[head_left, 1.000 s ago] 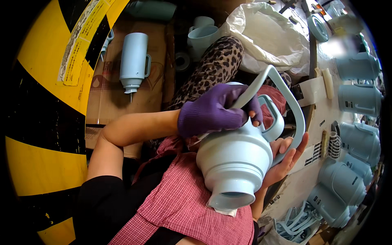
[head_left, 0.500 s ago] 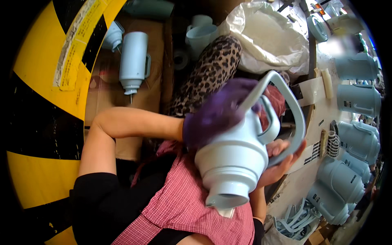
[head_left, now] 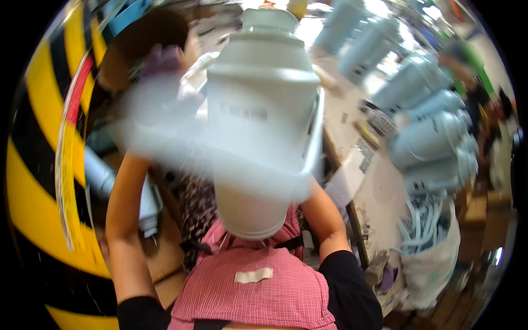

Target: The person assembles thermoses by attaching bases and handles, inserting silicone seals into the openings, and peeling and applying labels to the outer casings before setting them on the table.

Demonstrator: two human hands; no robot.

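A light blue thermos jug (head_left: 258, 115) is upright in front of my chest, its neck at the far end and its rounded base toward the pink apron (head_left: 247, 308). A side handle (head_left: 317, 129) runs down its right side. Across its lower front sweeps a pale band (head_left: 159, 121), smeared by motion, perhaps the jug's carrying handle. Beyond that band, to the left of the jug, is my left hand (head_left: 162, 63) in a purple glove; blur hides its fingers. My right forearm (head_left: 322, 214) goes behind the jug, which hides the right hand.
Several similar jugs (head_left: 429, 137) line the worktable (head_left: 379, 225) on the right. A white bag (head_left: 434, 269) of loose handles stands by its near end. On the left are a yellow-black striped surface (head_left: 33, 181) and jug parts (head_left: 148, 206) over cardboard.
The jug has turned from mouth toward me to mouth away, and sits higher in view. My left hand has left its body and moved far left. The whole view has shifted.
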